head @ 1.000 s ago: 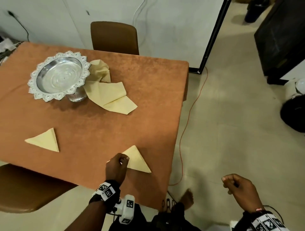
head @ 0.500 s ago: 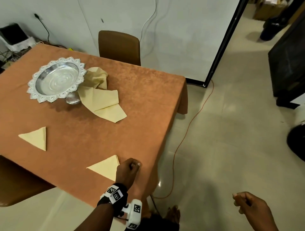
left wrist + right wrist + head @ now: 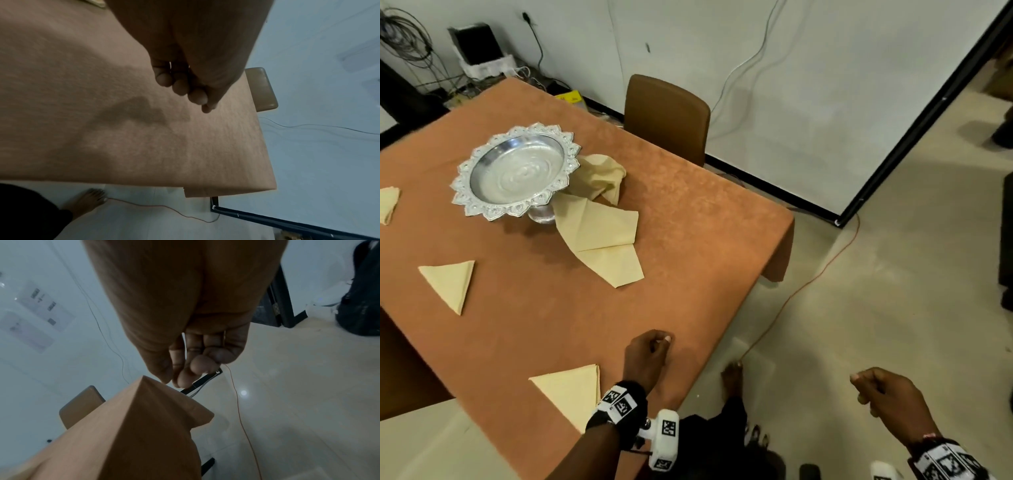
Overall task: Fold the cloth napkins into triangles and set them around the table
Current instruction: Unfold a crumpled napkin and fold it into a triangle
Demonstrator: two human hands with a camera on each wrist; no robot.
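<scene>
A: Starting closest in, what are the hands doing?

B: Left hand [image 3: 645,356] hovers over the table [image 3: 688,246] near its front edge, fingers [image 3: 180,87] loosely curled, holding nothing. Right hand [image 3: 887,397] hangs off the table, over the floor [image 3: 893,308], fingers also loosely curled around nothing.

A: And the napkins?

B: One folded triangle [image 3: 571,390] lies just left of the left wrist, near the front edge. Further in, a second triangle [image 3: 450,282] sits toward the left side. A third folded napkin [image 3: 387,204] shows partly at the picture's left edge.

A: Anything unfolded?

B: Yes, a loose heap of napkins [image 3: 599,219] lies mid-table, touching the base of a silver pedestal tray [image 3: 517,171].

A: Beyond that?

B: A brown chair [image 3: 667,116] at the far side, against the wall.
</scene>
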